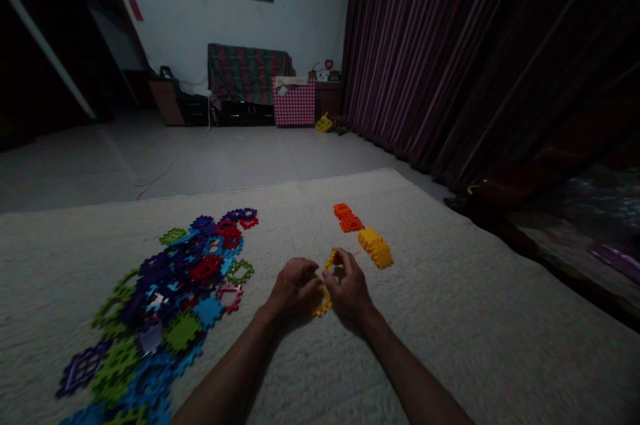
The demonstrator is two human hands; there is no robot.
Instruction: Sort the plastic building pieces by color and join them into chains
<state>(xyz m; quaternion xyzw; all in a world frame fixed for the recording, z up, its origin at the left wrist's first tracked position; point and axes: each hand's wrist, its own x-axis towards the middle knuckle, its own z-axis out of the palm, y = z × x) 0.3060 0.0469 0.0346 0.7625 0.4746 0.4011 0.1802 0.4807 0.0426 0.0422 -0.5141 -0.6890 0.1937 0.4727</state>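
Close together over the pale quilted mat, my two hands work on yellow plastic interlocking pieces with toothed edges. My left hand (296, 284) is closed on a yellow piece (323, 305) that shows below its fingers. Between thumb and fingers, my right hand (347, 284) pinches another yellow piece (330, 260), held tilted up. Whether the two pieces are joined is hidden by the fingers. Just beyond my right hand lies a row of stacked yellow pieces (376, 248), with a row of orange pieces (347, 218) behind it.
A large loose pile of purple, blue, green and red pieces (175, 285) spreads on the left of the mat (450, 332). Past the mat's far edge are a tiled floor (250, 155), a low cabinet with a checked cloth (295, 105), and dark curtains (425, 45) on the right.
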